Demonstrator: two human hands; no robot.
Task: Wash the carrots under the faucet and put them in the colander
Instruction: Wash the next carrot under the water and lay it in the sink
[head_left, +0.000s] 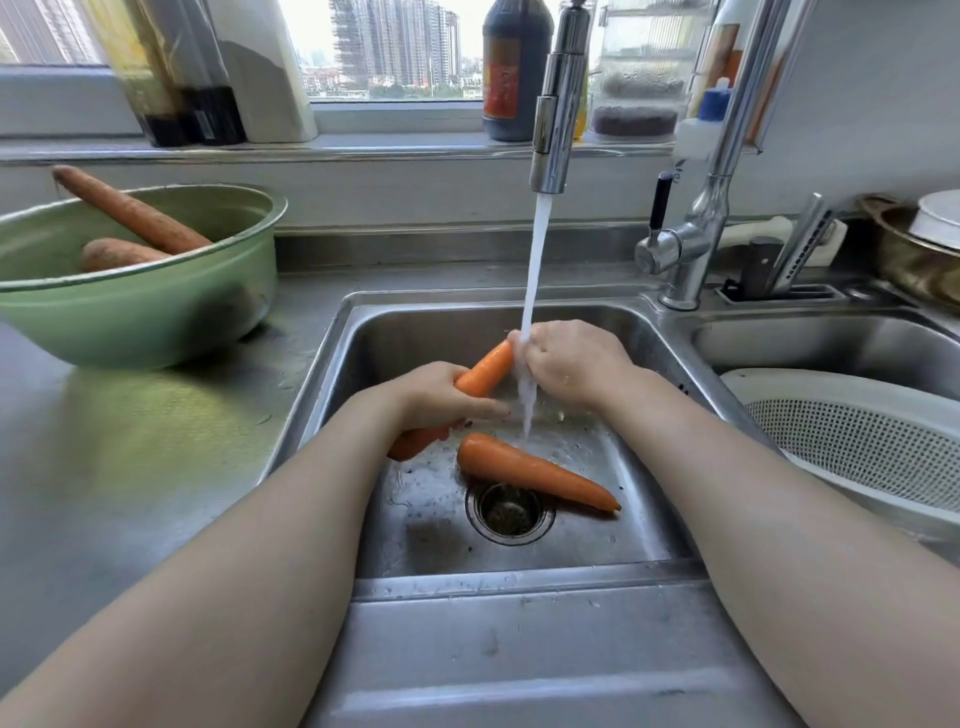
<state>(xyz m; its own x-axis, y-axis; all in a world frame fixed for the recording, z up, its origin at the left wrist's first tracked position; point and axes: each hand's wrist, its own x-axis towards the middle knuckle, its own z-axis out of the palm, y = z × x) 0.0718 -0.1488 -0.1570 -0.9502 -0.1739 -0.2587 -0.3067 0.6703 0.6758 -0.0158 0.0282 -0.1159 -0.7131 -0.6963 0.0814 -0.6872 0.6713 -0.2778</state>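
Over the steel sink, my left hand grips the thick end of an orange carrot. My right hand wraps its fingers round the carrot's thin end, right under the water stream from the faucet. A second wet carrot lies on the sink floor beside the drain. Two dirty carrots rest in a green bowl on the left counter. The white colander sits at the right and holds nothing that I can see.
Bottles and jars line the window sill behind the faucet. A second basin lies at the right, behind the colander. A knife block and a brass pot with a white bowl stand at the back right. Steel counter stretches left of the sink.
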